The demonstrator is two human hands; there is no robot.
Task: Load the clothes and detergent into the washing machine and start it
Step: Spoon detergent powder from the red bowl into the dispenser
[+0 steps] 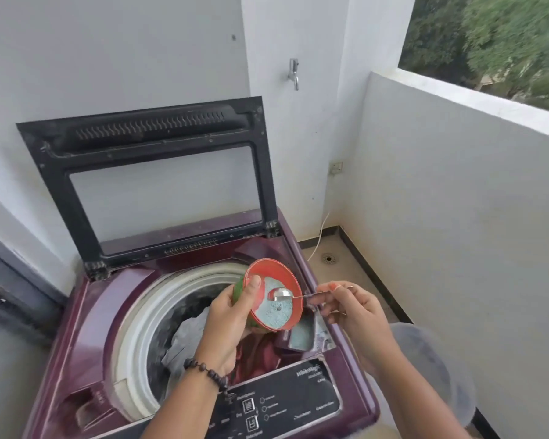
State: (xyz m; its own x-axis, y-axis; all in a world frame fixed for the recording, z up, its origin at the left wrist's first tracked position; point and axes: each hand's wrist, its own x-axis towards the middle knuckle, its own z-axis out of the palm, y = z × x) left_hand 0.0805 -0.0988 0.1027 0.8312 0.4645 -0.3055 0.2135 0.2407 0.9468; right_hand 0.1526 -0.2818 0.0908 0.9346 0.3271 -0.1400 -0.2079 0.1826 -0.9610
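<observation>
Detergent (274,312): pale blue powder, lying in the lower part of a tilted tub; more of it in the drawer just below.
Tub (286,277): round, red inside, green outside; tipped steeply, mouth facing the camera and down to the right, axis slanting from upper left to lower right; held above the right front of the drum, over the drawer.
Left hand (229,324): wrapped round the tub's left side, thumb hooked over the rim, fingers curled behind; beaded bracelet (208,372) on the wrist.
Spoon (293,295): metal, long axis near level, bowl pointing left into the tub and resting at the powder's upper edge, handle running right.
Right hand (351,307): pinching the spoon handle between thumb and curled fingers, just right of the tub.
Drawer (305,335): open at the right side of the drum's rim, blue powder inside, directly under the tub's low edge.
Washer (114,327): maroon top-loader, lid (152,175) standing upright at the back with a clear window.
Drum (140,340): white rim, open, holding clothes (189,340), grey on the left, dark red nearer the panel.
Panel (286,403): black, at the front edge, buttons and small print too blurred to read.
Tap (294,73): on the white wall behind the lid.
Cord (319,236): white, hanging down the wall to the floor right of the washer.
Drain (328,258): round, in the floor near the cord.
</observation>
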